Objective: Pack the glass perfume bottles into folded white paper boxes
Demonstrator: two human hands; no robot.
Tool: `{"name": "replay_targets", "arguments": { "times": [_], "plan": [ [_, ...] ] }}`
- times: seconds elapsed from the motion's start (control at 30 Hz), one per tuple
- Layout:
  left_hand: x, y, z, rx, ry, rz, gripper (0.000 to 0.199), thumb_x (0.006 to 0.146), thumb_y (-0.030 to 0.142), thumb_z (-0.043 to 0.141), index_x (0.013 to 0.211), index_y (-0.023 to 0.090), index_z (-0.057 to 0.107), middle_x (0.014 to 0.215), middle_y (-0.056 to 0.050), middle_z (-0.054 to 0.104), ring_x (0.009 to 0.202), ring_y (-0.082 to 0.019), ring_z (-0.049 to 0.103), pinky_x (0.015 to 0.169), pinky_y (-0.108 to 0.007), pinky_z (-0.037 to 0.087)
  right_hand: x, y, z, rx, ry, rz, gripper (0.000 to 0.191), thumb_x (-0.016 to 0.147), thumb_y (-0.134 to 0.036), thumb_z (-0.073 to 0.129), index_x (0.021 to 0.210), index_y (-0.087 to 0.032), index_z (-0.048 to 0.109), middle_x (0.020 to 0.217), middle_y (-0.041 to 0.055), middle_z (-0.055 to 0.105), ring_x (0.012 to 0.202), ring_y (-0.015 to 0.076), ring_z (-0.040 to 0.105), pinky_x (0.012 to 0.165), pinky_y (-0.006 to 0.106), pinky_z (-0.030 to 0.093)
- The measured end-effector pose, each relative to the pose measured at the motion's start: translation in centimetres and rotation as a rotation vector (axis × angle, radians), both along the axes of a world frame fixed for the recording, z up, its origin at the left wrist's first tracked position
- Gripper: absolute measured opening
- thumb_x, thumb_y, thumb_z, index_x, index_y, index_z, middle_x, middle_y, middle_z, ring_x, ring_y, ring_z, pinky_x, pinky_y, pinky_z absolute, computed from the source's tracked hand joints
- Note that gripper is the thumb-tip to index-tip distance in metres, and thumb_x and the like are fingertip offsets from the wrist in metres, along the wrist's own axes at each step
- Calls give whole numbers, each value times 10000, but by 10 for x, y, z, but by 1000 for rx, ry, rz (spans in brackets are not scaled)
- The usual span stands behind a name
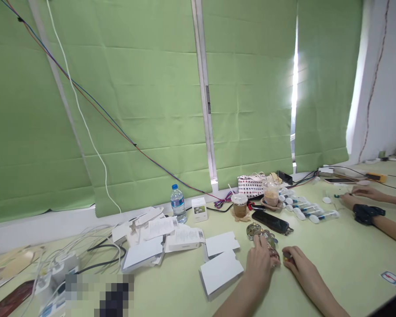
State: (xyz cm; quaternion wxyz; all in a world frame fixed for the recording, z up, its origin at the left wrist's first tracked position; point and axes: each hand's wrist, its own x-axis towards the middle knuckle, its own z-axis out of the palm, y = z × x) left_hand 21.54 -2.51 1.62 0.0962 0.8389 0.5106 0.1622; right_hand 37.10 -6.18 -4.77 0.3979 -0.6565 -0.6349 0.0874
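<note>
My left hand [260, 259] reaches over a cluster of shiny round metallic pieces [262, 233], its fingers bent down onto the nearest ones. Whether it grips one is hidden. Just right of it, my right hand [296, 260] rests low on the table with fingers curled round a small yellowish and dark item [287, 256], mostly covered by the fingertips. The two hands are close together but apart. A black phone [271, 221] lies behind them. White flat boxes [221, 272] are to the left of my left hand.
Several white cartons [181, 237], a water bottle [178, 204], a drink cup [240, 206] and syringe-like tubes [305, 209] lie farther back. Another person's hands [350, 198] work at the right. Cables and a power strip [57, 273] are at left.
</note>
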Motion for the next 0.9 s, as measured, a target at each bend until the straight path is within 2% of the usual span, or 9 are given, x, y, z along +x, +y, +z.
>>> {"name": "replay_targets", "arguments": {
  "times": [0.17, 0.33, 0.43, 0.5, 0.6, 0.67, 0.77, 0.83, 0.9],
  "plan": [
    [6, 6, -2, 47, -5, 17, 519, 743, 394, 716, 1141, 162, 478, 1091, -92, 501, 838, -259, 649, 652, -317, 484, 1, 8, -5, 16, -30, -7, 296, 790, -276, 408, 1061, -213, 508, 978, 81, 618, 829, 216, 650, 708, 312, 512],
    [-33, -1, 8, 78, 8, 17, 619, 777, 609, 572, 1191, 160, 471, 1159, -125, 505, 888, -282, 630, 702, -367, 498, -18, -2, 6, 58, -130, -77, 348, 869, -236, 300, 1167, -229, 479, 1092, 108, 584, 832, 227, 649, 654, 323, 503],
    [-79, -5, 26, 116, 55, 44, 417, 879, 464, 488, 1192, 188, 496, 1181, -116, 532, 1068, -297, 536, 779, -369, 483, -54, -4, 21, 123, -132, 54, 313, 910, -285, 304, 1109, -256, 543, 1087, 100, 616, 915, 236, 640, 724, 324, 495],
    [-112, -4, 38, 76, 92, 100, 322, 900, 364, 457, 1148, 177, 543, 1139, -112, 573, 1105, -294, 502, 864, -390, 446, -83, -1, 32, 63, -106, 154, 309, 917, -373, 335, 978, -235, 605, 1026, 110, 656, 893, 253, 643, 735, 332, 483],
    [-158, -3, 51, 27, 129, 144, 369, 865, 434, 492, 1033, 129, 612, 1058, -141, 618, 1074, -325, 513, 910, -437, 410, -118, 10, 43, -158, -25, 260, 394, 894, -466, 365, 725, -212, 615, 815, 98, 679, 814, 268, 638, 734, 346, 455],
    [-181, -7, 52, -48, 158, 115, 535, 724, 573, 620, 1019, 126, 625, 1068, -150, 627, 1050, -344, 529, 878, -432, 432, -129, 19, 45, -229, 137, 354, 378, 864, -461, 384, 702, -205, 611, 786, 87, 684, 811, 260, 631, 735, 339, 448],
    [-200, -15, 44, -202, 177, -22, 808, 498, 655, 738, 1116, 156, 587, 1133, -144, 613, 1023, -347, 549, 830, -410, 460, -133, 31, 44, -295, 374, 459, 315, 786, -363, 394, 840, -181, 646, 828, 81, 709, 807, 243, 646, 663, 306, 463],
    [-202, -18, 39, -230, 162, -51, 806, 516, 638, 740, 1151, 175, 563, 1147, -133, 613, 1013, -334, 564, 808, -383, 464, -133, 36, 44, -296, 393, 518, 354, 760, -303, 367, 910, -166, 657, 891, 84, 719, 836, 231, 661, 652, 290, 475],
    [-201, -14, 36, -200, 140, -29, 670, 587, 599, 726, 1103, 194, 587, 1106, -102, 643, 982, -303, 593, 766, -331, 466, -134, 38, 45, -235, 340, 543, 342, 769, -270, 357, 899, -170, 656, 947, 81, 713, 887, 217, 655, 709, 288, 480]
  ]
}}
